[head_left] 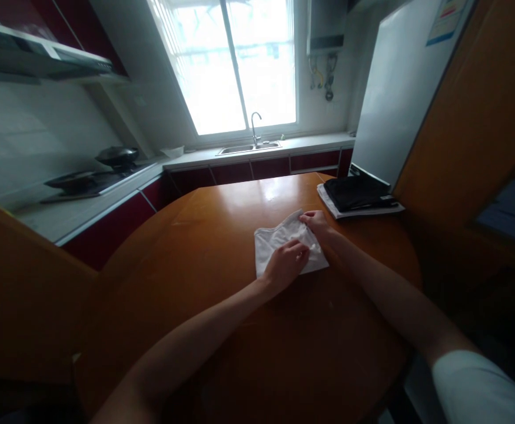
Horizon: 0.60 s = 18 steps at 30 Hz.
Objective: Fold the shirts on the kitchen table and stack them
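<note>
Hands meet on a white cloth (pixel 289 249) lying on the round wooden table (pixel 222 235), a little beyond its middle: the left hand (pixel 285 265) presses down on the cloth's near part with fingers curled onto the fabric, while the right hand (pixel 316 222) pinches the cloth's far right corner between thumb and fingers. Beyond the cloth to the right, near the table's far edge, lies a folded stack of dark and white garments (pixel 358 197); a sink (pixel 249 148) with a tap sits under the window past the table.

1 white cloth (pixel 283 244), 2 hands, 1 table (pixel 222 235), 2 pans, 1 faucet (pixel 254 126).
</note>
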Motion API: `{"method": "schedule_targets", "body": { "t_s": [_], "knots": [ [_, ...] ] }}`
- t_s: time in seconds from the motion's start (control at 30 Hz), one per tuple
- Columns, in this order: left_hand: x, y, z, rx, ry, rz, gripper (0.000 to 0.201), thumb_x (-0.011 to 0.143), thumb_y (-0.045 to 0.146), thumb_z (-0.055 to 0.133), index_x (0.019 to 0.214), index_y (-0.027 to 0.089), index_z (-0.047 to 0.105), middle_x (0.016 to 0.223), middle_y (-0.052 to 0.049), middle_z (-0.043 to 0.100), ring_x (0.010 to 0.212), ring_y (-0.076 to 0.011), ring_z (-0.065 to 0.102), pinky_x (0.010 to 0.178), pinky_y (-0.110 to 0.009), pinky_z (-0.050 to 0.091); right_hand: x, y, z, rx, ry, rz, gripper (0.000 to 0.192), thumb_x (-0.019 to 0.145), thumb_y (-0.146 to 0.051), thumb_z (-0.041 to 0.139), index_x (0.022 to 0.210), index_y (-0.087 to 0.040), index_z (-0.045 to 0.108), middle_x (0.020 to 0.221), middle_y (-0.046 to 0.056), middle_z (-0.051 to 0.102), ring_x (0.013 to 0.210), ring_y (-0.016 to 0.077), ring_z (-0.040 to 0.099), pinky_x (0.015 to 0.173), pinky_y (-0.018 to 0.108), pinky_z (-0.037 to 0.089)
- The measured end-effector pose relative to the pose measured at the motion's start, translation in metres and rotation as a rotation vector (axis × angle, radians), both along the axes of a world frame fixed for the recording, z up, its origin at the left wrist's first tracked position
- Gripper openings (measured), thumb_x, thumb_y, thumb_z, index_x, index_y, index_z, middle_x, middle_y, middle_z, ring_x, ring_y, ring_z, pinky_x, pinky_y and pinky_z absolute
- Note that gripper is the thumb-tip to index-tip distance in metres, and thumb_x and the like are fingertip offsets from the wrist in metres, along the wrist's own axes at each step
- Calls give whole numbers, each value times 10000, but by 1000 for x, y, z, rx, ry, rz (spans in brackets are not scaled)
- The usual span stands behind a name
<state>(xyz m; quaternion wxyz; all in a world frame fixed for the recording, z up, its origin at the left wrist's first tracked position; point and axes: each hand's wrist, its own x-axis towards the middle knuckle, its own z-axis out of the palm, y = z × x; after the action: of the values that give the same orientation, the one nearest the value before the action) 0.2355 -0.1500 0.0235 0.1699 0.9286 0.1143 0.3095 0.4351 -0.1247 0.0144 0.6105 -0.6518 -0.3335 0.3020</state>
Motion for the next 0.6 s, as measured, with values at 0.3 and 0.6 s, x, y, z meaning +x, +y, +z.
{"method": "schedule_targets", "body": {
  "t_s": [0.3, 0.6],
  "knots": [
    [11, -10, -15, 4, 116, -49, 222, 974, 206, 538, 837, 195, 713, 866, -43, 690, 720, -155, 641, 673, -253, 484, 17, -2, -11, -133, -269, -42, 103, 729, -231, 723, 720, -140, 675, 654, 23, 671, 643, 163, 624, 602, 237, 478],
    [6, 41, 6, 46, 225, 182, 310, 992, 186, 429, 1140, 178, 702, 1170, -111, 716, 1091, -229, 663, 976, -358, 496, -35, -21, 8, -197, -1095, -19, 445, 947, -165, 403, 1348, -98, 585, 1370, 179, 593, 1309, 250, 507, 1093, 323, 372]
  ]
}}
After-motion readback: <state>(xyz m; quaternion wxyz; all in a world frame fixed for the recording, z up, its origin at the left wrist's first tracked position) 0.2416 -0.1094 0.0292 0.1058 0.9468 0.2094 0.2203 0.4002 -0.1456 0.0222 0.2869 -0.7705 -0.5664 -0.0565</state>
